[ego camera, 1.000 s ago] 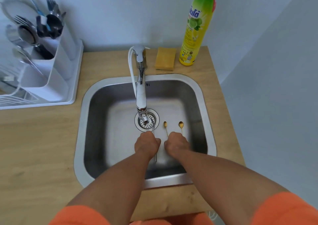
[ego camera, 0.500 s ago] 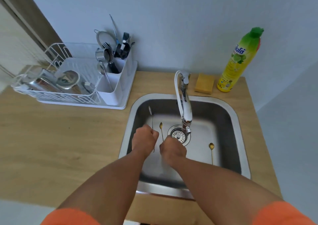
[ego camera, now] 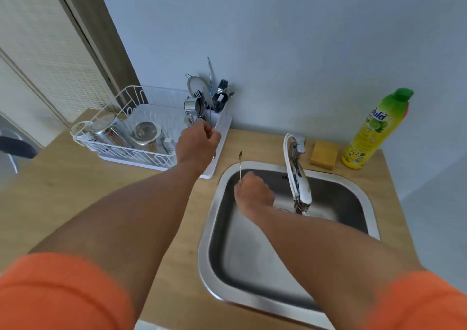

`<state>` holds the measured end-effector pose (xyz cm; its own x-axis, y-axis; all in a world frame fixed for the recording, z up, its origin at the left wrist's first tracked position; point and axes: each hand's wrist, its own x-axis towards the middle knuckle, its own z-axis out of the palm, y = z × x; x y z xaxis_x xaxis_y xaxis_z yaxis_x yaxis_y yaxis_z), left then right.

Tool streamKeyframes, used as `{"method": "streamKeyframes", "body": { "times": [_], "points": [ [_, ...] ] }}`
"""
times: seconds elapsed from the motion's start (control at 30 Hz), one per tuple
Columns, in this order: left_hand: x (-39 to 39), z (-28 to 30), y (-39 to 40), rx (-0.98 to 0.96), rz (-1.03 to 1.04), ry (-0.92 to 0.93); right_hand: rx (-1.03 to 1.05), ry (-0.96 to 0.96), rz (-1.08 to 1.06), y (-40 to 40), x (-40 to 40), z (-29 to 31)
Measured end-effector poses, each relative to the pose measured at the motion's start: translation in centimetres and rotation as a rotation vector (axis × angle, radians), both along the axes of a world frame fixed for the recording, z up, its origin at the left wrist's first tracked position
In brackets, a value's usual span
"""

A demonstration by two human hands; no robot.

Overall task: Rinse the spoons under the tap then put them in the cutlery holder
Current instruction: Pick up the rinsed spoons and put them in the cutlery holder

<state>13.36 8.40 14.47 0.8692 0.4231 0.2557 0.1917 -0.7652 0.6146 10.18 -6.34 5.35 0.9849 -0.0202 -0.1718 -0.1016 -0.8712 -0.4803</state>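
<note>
My left hand (ego camera: 198, 142) is at the white cutlery holder (ego camera: 223, 120) on the right end of the dish rack. It grips a thin silver spoon (ego camera: 210, 120), most of which is hidden in my fist. The holder has forks, spoons and other utensils standing in it. My right hand (ego camera: 252, 193) is over the left part of the sink (ego camera: 211, 218). It pinches a gold spoon (ego camera: 240, 164) by the handle, bowl pointing up over the sink's rim. The tap (ego camera: 299, 180) stands to the right of that hand; no water shows.
A white wire dish rack (ego camera: 126, 140) with metal pots sits on the wooden counter (ego camera: 63, 193) left of the sink. A yellow sponge (ego camera: 324, 154) and a green-capped dish soap bottle (ego camera: 371, 132) stand behind the sink by the wall.
My left hand has moved up and left from the sink to the cutlery holder with the silver spoon. My right hand has lifted the gold spoon towards the sink's left rim. The view has swung left.
</note>
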Motion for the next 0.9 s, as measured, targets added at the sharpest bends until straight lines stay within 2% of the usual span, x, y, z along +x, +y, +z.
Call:
{"method": "streamKeyframes", "body": {
  "times": [0.23,0.5,0.6,0.7,0.9],
  "points": [
    [1.7,1.0,3.2,0.177,0.105,0.03,0.112,-0.181,0.056,3.0,4.7,6.3],
    [-0.3,-3.1,4.3,0.177,0.164,0.221,0.127,-0.356,0.11,6.1,9.1,11.6],
    [-0.5,-3.4,4.3,0.105,0.142,0.293,0.134,-0.372,0.112,7.4,9.6,12.2],
    [-0.3,-3.2,4.5,-0.067,0.152,0.293,0.15,-0.346,0.142,8.3,9.5,11.8],
    [-1.5,-4.2,3.8,-0.21,0.206,0.105,0.149,-0.284,0.14,8.6,8.6,9.3]
  ]
}}
